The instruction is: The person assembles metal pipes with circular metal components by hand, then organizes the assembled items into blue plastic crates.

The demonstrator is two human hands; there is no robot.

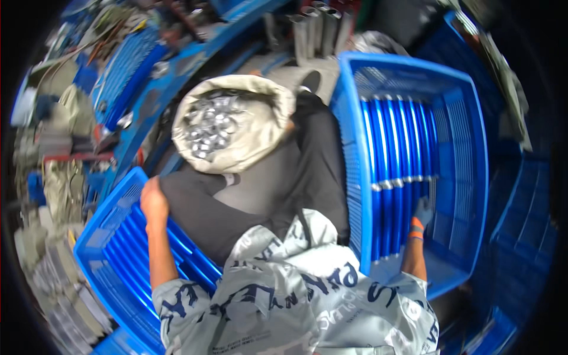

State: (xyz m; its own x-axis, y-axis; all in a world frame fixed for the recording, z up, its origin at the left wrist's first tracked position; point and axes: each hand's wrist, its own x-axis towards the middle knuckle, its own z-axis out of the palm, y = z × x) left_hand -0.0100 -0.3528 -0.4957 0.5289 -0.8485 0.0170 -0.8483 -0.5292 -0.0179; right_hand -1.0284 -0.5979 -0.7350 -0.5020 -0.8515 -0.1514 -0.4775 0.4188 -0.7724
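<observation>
My bare left hand [154,202] is over the inner rim of the left blue basket [89,234], close to my left knee; its fingers are hidden. Shiny blue tubes [127,254] lie side by side in that basket, some running under my forearm. My right hand [423,214], in a grey glove with an orange cuff, reaches into the larger right blue basket [479,154]. It is against the right end of the nearer row of blue tubes [387,222]; blur hides its grip. Beyond lies another row of blue tubes [399,139] with silvery ends.
Between my legs stands a pale cloth sack [254,133] with its mouth rolled down, holding many small shiny metal pieces [212,127]. Upright metal tubes [319,32] are at the back. A blue frame beam [148,118] and cluttered parts line the left; blue crates [520,207] line the right.
</observation>
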